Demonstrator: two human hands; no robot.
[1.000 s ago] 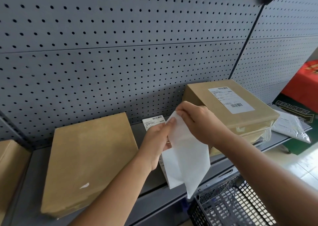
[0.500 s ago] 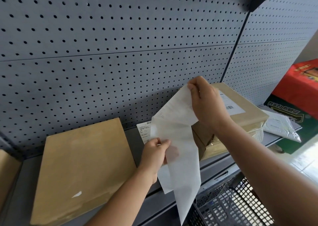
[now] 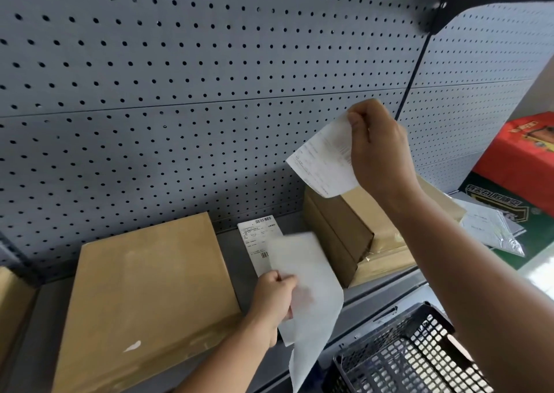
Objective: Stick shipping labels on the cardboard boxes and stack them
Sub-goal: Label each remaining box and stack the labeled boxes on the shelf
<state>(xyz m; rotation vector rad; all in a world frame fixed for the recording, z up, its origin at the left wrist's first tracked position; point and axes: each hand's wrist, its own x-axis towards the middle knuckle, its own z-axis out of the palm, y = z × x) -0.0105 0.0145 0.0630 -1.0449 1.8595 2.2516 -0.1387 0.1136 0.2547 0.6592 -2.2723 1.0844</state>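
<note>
My right hand [image 3: 379, 150] is raised in front of the pegboard and pinches a peeled shipping label [image 3: 325, 160], which curls with its print showing faintly through. Lower down, my left hand [image 3: 274, 298] grips the white backing sheet [image 3: 310, 296], which hangs over the shelf's front edge. A flat cardboard box [image 3: 147, 296] without a label lies on the shelf to the left. Two stacked cardboard boxes [image 3: 338, 231] stand to the right, partly hidden by my right arm. Another printed label sheet [image 3: 257, 237] lies on the shelf between them.
A grey pegboard wall [image 3: 180, 93] backs the grey metal shelf [image 3: 284, 222]. A black plastic basket [image 3: 401, 353] sits below at the front right. A clear plastic bag [image 3: 494, 228] lies at the shelf's right end. Red and green cartons [image 3: 524, 159] stand beyond. Another box edge [image 3: 12, 305] shows at far left.
My right hand has pulled the label up and right, fully off the backing sheet. My left hand has stayed low, still holding the backing.
</note>
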